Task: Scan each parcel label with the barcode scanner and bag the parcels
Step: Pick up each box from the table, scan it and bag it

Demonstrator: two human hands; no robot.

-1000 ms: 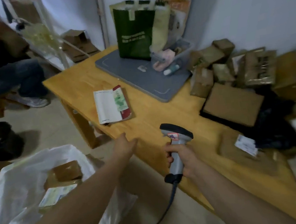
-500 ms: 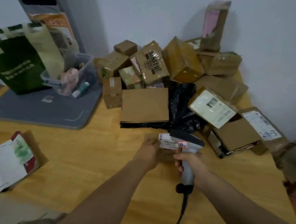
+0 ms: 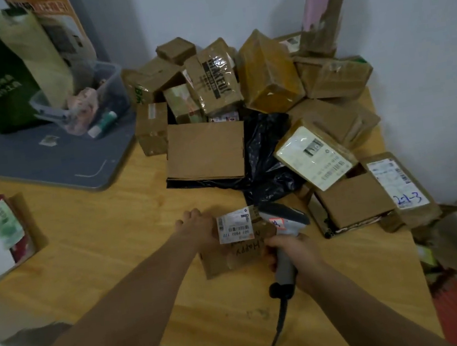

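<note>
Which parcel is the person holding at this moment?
The flat brown parcel with handwriting below its white label, apart from the pile. The left hand grips its edge; the right hand holds the barcode scanner beside it.

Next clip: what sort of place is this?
Probably a small parcel sorting or pickup room: taped cardboard parcels heaped against the wall on a wooden table, shipping labels on several, and a corded barcode scanner held in the right hand.
</note>
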